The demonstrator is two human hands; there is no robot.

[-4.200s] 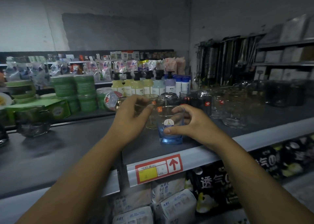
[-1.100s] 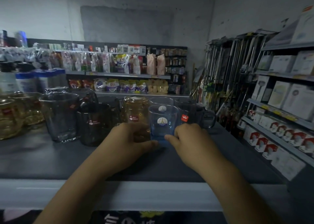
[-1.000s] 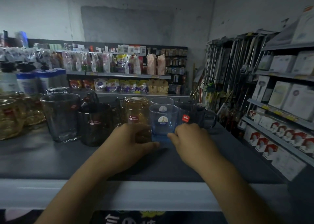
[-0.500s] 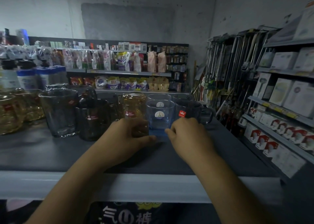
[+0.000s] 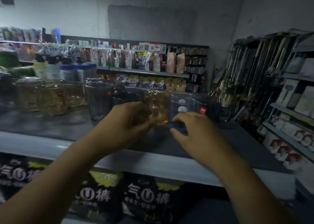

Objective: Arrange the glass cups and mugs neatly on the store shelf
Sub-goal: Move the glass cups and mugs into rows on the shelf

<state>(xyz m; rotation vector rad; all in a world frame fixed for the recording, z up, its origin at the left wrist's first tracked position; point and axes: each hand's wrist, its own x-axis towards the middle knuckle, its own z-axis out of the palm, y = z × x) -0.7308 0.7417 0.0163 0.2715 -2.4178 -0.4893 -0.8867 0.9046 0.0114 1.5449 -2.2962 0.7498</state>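
My left hand curls round the side of the amber cup, and my right hand pinches the foot of the blue cup. Both cups stand upright, side by side, on the dark shelf. Beyond them, a dark mug sits at right and a grey glass at left.

Shop: aisle shelves stocked with packaged goods, bottles, stickered glass cups.
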